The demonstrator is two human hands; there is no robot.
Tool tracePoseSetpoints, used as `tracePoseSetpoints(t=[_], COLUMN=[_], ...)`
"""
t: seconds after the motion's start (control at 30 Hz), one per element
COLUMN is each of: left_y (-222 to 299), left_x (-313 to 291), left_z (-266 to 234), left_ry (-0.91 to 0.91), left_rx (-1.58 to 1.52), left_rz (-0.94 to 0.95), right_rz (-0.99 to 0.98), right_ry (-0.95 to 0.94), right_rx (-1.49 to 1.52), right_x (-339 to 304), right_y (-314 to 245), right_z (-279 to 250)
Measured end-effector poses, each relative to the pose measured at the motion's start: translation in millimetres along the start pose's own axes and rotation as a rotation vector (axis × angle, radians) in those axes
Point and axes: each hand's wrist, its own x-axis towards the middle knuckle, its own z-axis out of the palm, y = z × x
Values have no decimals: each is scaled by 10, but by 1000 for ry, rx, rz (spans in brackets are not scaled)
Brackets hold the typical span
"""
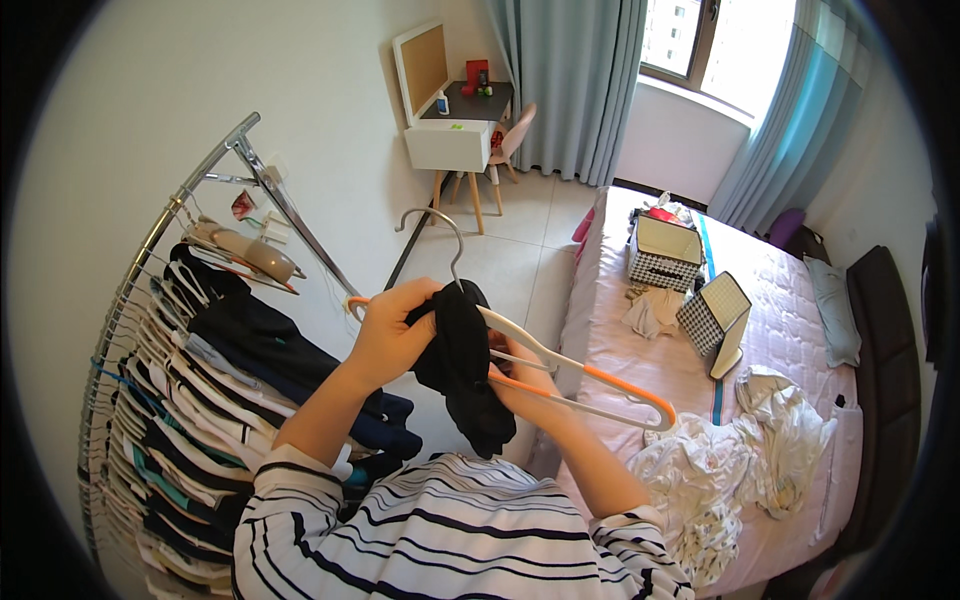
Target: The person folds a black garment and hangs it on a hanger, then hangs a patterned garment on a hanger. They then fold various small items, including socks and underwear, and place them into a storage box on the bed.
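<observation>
L grip: fingers closed on blk garment, nr hanger's neck.
R grip: behind hanger, fingers mostly hid; can't tell if closed or on what.
Blk garment: bunched mid-view, btwn both hands, in front of chest.
Hanger: white w/ orange parts, metal hook up, one end out R over bed.
Rack: metal, close on L, packed w/ hung clothes; hems reach nr L forearm.
Bed: R side; 2 checked boxes, one tilted w/ lid up; crumpled white cloth, grey-blue pillow farther R.
Desk: far wall, flip-up lid; bottle, red item on top; pink chair beside.
Cut off: rack & clothes at dark lens rim, lower L; bed's near end too.
Hard to see: garment type, bunched; small stuff behind boxes; window view, overexposed.
</observation>
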Motion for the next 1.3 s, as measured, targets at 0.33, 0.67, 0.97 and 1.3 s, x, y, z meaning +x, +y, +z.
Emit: tracePoseSetpoints(t=[0.33,0.67,0.97,1.3], left_y=[-102,-337,-547,-443], left_x=[-268,-365,-480,-592], left_z=[-141,-548,-610,-880], left_ry=[268,470,725,566], left_rx=[44,529,422,745], left_rz=[33,393,468,603], right_rz=[-34,-23,136,-104], right_ry=[147,237,165,282], right_rx=[-337,-266,-20,-308], right_x=[-7,-65,-39,-11], right_y=[127,-194,-482,-672], right_z=[-101,-719,-834,-880])
